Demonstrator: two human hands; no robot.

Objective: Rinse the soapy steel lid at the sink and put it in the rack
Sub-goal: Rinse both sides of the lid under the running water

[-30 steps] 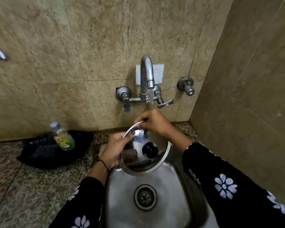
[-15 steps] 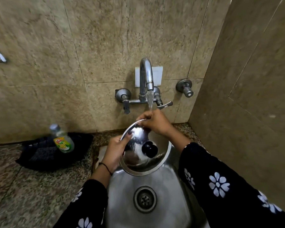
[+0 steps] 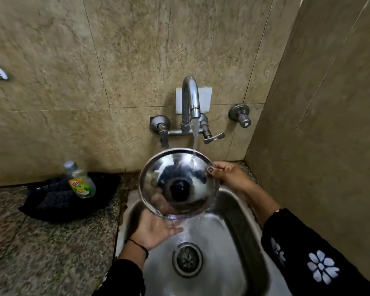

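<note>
The round steel lid [image 3: 158, 180] with a black knob [image 3: 179, 188] is held tilted, its top facing me, over the steel sink [image 3: 214, 270]. Water runs from the tap [image 3: 190, 99] onto the lid's upper right edge and streams off its lower rim into the basin. My right hand [image 3: 229, 175] pinches the lid's right rim. My left hand [image 3: 156, 229] is under the lid's lower edge, palm up with fingers spread, touching the rim where the water falls. No rack is in view.
A dish soap bottle [image 3: 81, 180] stands on a black cloth [image 3: 51, 201] on the speckled stone counter [image 3: 41, 253] to the left. A tiled wall [image 3: 318, 124] closes in the sink on the right. The drain [image 3: 187, 259] lies below the hands.
The lid has been raised and tipped up under the running water. My right hand moved from the top edge to the right rim; my left hand dropped from the left rim to under the lid.
</note>
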